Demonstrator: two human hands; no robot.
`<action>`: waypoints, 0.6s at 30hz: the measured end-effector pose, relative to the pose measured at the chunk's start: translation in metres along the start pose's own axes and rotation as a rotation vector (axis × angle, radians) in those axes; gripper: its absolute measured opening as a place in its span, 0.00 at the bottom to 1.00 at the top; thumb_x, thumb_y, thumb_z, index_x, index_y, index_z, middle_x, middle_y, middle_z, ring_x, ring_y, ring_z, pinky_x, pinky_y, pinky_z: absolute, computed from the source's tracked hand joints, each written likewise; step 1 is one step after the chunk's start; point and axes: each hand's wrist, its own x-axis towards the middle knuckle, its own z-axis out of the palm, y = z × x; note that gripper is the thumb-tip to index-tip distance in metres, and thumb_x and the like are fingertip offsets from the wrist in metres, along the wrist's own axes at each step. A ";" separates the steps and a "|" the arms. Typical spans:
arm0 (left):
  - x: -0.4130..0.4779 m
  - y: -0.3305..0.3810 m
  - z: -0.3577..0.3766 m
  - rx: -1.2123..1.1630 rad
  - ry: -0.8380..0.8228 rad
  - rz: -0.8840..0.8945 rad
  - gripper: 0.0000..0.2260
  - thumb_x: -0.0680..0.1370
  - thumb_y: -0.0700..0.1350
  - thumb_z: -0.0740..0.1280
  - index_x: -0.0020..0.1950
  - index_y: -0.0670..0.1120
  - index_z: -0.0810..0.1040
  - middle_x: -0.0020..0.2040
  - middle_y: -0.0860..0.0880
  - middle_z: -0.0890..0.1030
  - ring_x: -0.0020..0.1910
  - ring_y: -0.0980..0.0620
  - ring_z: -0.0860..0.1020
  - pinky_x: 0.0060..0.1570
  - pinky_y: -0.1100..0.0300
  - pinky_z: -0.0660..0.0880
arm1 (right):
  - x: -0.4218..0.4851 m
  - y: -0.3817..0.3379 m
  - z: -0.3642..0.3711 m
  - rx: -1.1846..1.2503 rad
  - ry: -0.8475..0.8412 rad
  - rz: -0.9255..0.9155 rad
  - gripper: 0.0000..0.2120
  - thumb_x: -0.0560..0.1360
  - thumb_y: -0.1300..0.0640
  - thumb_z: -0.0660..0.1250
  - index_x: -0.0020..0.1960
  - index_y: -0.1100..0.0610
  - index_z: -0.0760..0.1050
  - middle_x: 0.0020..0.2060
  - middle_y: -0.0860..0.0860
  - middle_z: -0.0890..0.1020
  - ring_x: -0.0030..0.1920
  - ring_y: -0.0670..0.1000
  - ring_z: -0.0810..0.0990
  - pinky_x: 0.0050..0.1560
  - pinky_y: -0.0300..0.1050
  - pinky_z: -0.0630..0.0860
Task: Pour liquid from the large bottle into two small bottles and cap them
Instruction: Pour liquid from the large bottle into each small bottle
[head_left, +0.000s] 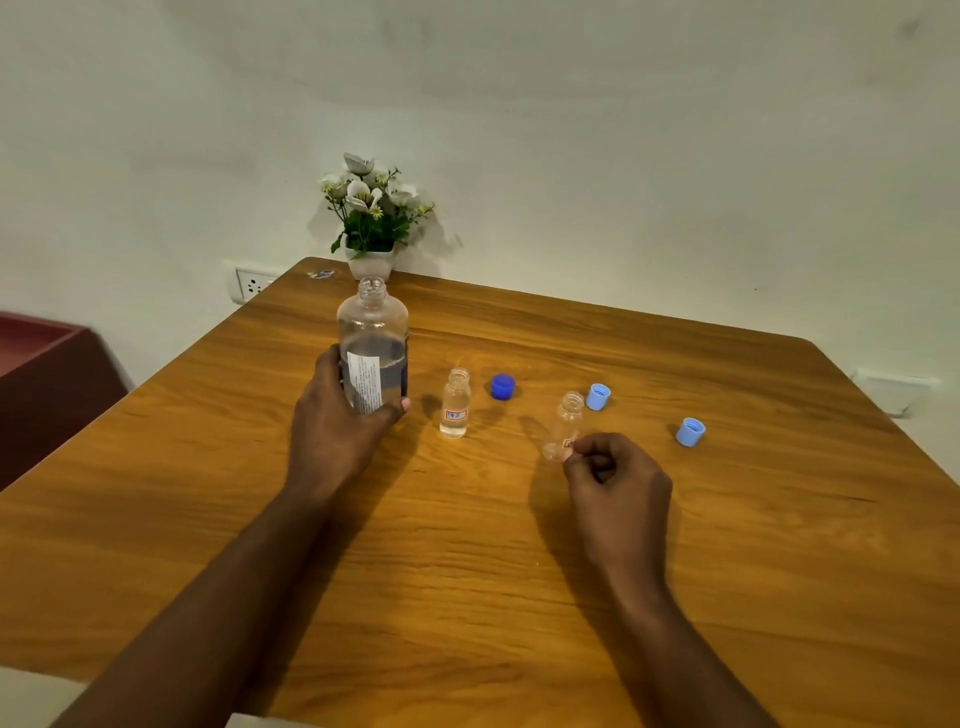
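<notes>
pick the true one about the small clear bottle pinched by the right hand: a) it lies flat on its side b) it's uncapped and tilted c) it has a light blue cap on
b: the small clear bottle pinched near its base by the right hand shows an open mouth and leans over, while the two light blue plastic caps lie apart from it on the wooden table.
</notes>
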 end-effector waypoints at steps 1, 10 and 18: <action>0.000 0.000 0.000 0.001 0.001 0.000 0.41 0.66 0.53 0.77 0.73 0.51 0.60 0.70 0.48 0.71 0.67 0.48 0.70 0.61 0.49 0.72 | 0.003 0.002 -0.001 -0.013 0.025 0.026 0.06 0.71 0.63 0.72 0.44 0.54 0.79 0.32 0.44 0.80 0.33 0.43 0.79 0.37 0.42 0.75; -0.001 -0.001 0.000 -0.009 -0.003 0.006 0.41 0.66 0.54 0.77 0.73 0.50 0.60 0.69 0.48 0.71 0.66 0.48 0.71 0.62 0.46 0.73 | 0.012 0.006 0.009 -0.191 -0.069 0.051 0.29 0.68 0.53 0.75 0.68 0.54 0.72 0.58 0.48 0.81 0.56 0.54 0.80 0.55 0.52 0.77; -0.001 0.000 0.000 -0.016 -0.005 0.005 0.40 0.66 0.53 0.77 0.73 0.50 0.60 0.69 0.48 0.71 0.67 0.47 0.71 0.62 0.46 0.72 | 0.016 -0.003 0.011 -0.340 -0.116 0.023 0.15 0.70 0.51 0.75 0.55 0.50 0.79 0.48 0.47 0.84 0.50 0.52 0.81 0.43 0.45 0.74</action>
